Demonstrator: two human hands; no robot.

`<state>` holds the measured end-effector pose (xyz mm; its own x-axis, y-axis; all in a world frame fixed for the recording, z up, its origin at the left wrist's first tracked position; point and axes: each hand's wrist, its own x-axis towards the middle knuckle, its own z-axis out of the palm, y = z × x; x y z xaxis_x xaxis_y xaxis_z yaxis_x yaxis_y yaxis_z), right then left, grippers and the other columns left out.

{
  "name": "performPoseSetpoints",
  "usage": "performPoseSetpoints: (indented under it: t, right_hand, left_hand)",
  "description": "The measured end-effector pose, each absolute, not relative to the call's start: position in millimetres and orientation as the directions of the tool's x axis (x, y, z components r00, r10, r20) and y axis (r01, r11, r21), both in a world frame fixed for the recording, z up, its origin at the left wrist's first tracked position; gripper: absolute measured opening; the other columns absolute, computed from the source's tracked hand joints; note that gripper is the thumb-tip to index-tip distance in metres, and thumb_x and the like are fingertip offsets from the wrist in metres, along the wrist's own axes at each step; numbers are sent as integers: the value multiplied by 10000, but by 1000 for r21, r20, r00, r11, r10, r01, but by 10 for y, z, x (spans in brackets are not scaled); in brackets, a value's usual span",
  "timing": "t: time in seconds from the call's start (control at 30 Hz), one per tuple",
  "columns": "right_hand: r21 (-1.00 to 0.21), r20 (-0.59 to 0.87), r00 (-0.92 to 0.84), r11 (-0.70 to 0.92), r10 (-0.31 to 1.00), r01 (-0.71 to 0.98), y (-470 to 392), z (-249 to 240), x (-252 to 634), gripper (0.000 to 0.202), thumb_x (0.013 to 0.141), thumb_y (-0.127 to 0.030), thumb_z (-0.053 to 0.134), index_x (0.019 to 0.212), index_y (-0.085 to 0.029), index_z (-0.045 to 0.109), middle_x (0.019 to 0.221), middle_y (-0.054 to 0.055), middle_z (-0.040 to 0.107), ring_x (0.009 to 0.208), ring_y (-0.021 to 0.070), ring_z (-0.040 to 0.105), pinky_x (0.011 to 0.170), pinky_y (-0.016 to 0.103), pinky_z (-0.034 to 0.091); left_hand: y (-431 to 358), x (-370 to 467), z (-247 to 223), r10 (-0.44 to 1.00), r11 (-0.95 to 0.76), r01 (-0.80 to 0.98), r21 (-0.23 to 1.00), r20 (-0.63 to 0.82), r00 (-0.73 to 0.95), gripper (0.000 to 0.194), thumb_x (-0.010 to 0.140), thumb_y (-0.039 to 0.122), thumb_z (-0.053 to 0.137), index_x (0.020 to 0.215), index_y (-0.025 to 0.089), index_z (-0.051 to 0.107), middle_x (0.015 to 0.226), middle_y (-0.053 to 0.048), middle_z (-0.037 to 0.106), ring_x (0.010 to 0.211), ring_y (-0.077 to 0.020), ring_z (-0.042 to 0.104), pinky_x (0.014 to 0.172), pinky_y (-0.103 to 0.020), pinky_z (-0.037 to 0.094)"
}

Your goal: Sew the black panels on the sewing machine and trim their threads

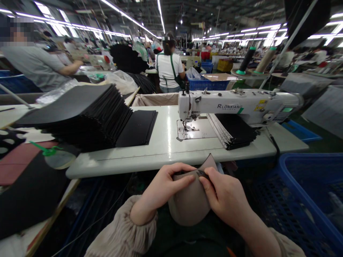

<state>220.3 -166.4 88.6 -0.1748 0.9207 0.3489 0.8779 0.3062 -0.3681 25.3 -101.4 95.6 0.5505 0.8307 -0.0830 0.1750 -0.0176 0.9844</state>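
My left hand grips a grey-brown flexible panel, thumb flat on the near face, fingers mostly hidden behind. My right hand pinches at the panel's upper edge, thumb and index close together around a small dark piece; fingertips cover most of it, can't tell if it's a tool or part of the panel. Right hand's other fingers curl out of sight.

Panel is off the bench, held up just this side of its near edge, over my lap. It's bent, rounded end down, pointed corner up past the right fingertips, overlapping the near edge in view. Its far face is hidden.

On the bench, tall stack of black sheets at left end, top sheet overhanging; low stack of black panels just right of it. Lockstitch-type sewing machine, marked RLONXIANG, along the far edge, right half. Pale-edged black stack sits toward the right end, its back part hidden by the machine arm.

Blue plastic basket beyond the bench's near right corner, cut off by the frame; contents hard to make out. My forearms run out the bottom.
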Motion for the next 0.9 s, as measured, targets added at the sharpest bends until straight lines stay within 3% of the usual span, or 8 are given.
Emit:
performPoseSetpoints:
  t: [0.6,0.73,0.9]
  right_hand:
    - [-387,459,-62,262,886,884,-1725,757,2080,185,989,-291,411,908,-186,540,666,-7,572,565,145,555,542,284,285]
    - [-350,485,-138,336,864,874,-1711,777,2102,177,986,-282,413,914,-185,543,681,-3,577,574,144,549,552,282,295]
    - [-275,441,-208,352,873,895,-1673,835,2136,234,976,-272,407,783,-201,519,650,1,568,552,139,518,546,288,273]
  left_hand:
    - [-1026,283,962,835,1,183,983,-102,541,272,867,399,657,1012,191,754,960,-44,741,906,-212,645,809,-295,491]
    - [-1025,266,952,812,40,169,985,-131,569,258,862,387,666,1002,191,760,946,-42,745,892,-203,646,790,-277,485]
    - [-1016,264,970,815,-43,210,977,-87,573,235,876,358,645,989,186,757,944,-40,736,899,-204,638,805,-286,483]
